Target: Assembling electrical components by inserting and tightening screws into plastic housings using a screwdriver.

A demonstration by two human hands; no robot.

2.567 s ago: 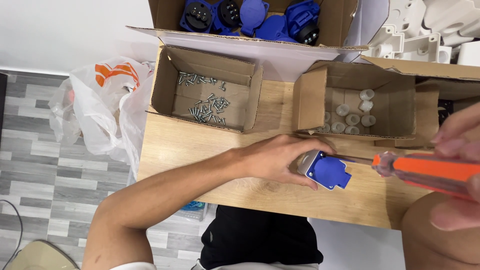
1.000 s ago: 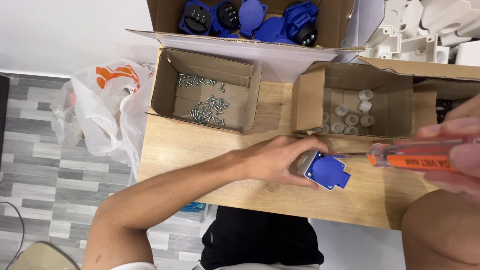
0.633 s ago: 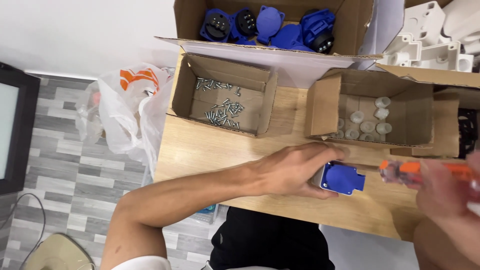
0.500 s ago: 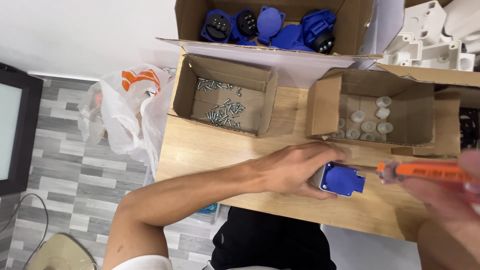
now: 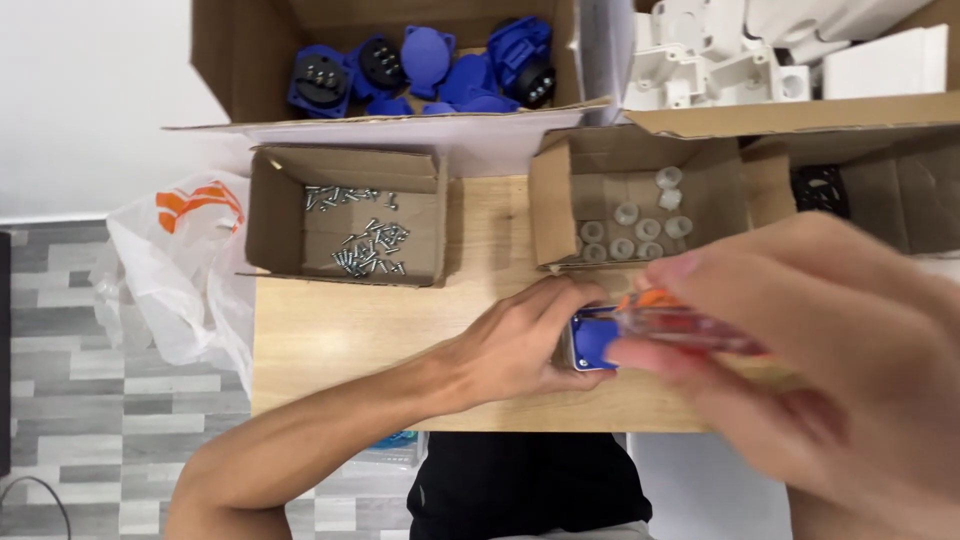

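With the left hand (image 5: 515,345) clamped on the blue plastic socket housing (image 5: 592,342) against the wooden worktop (image 5: 340,335), the right hand (image 5: 800,370), closed around the orange-handled screwdriver (image 5: 690,325), should probably drive squarely, steadily.

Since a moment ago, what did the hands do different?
The right hand swung the orange screwdriver in from the right, over the blue socket part, and now looks big and blurry near the camera. The left hand kept gripping that part on the wooden table. The box of screws stayed put.
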